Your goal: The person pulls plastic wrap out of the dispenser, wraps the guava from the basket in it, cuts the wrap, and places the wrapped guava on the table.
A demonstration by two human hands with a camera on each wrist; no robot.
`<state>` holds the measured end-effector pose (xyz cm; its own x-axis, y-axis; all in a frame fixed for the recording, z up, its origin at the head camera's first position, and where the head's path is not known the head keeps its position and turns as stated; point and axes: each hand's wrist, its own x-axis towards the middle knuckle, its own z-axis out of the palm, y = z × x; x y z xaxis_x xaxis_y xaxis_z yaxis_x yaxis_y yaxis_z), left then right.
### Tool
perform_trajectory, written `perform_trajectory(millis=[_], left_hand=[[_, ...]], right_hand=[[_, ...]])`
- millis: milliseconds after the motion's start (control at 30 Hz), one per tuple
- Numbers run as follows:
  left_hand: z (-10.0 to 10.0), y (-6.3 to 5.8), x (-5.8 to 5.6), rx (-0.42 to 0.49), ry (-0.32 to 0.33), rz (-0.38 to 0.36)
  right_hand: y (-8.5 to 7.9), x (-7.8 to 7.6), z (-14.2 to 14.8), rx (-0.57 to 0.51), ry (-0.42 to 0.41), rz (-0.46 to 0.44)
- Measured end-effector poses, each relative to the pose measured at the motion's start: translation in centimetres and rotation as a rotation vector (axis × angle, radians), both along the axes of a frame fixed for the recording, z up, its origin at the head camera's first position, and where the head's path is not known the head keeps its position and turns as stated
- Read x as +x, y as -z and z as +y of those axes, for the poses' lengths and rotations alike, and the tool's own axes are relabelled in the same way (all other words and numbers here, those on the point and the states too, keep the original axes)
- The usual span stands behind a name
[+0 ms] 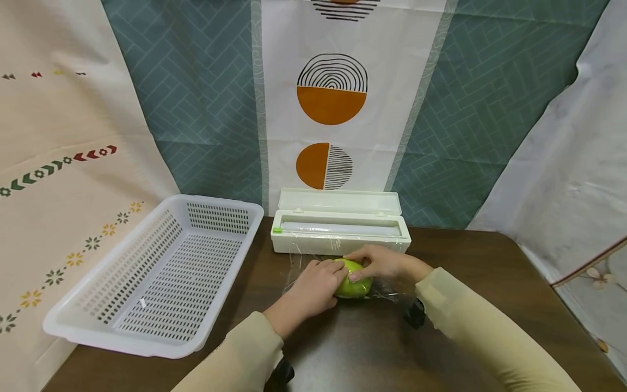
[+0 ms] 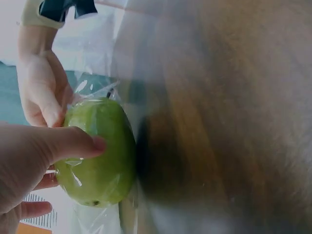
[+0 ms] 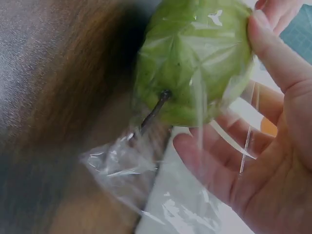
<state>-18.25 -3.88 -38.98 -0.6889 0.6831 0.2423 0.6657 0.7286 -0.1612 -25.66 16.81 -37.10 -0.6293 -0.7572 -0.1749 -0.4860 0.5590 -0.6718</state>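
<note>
A green pear (image 1: pixel 354 287) with a dark stem sits on the table, clear cling film (image 3: pixel 119 168) drawn over it. In the left wrist view, the thumb of my left hand (image 1: pixel 313 287) lies across the pear, with its fingers behind the fruit. My right hand (image 1: pixel 382 263) grips the stem end, thumb on the film-covered skin and fingers curved behind, as the right wrist view shows. Loose, crinkled film sticks out past the stem. Just behind the pear stands a white cling film dispenser (image 1: pixel 338 244), lid up, a film roll (image 1: pixel 343 228) inside.
To the left is a white plastic basket (image 1: pixel 254 228) with slotted walls and a small white scrap (image 1: pixel 143 302) in it. A green slider (image 1: pixel 277 230) sits at the dispenser's left end. The dark wooden table (image 1: pixel 372 354) backs onto a patterned cloth (image 1: pixel 206 109).
</note>
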Motion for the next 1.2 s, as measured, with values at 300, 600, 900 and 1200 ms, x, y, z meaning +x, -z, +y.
perform_trajectory(millis=[300,600,900,1200], left_hand=[[0.0,-0.1,-1.2,0.027,-0.037,-0.141],[-0.3,0.0,-2.4,0.099,-0.057,-0.198],[-0.4,0.1,-3.4,0.214,-0.031,-0.311],[-0.1,0.5,-4.1,0.239,-0.048,-0.315]], right_hand=[[-2.2,1.1,1.0,0.122,0.219,0.269],[-1.7,6.4,-1.0,0.124,0.122,0.833],[3.0,6.5,-0.8,0.193,0.164,0.86],[3.3,5.0,-0.8,0.134,0.205,0.799]])
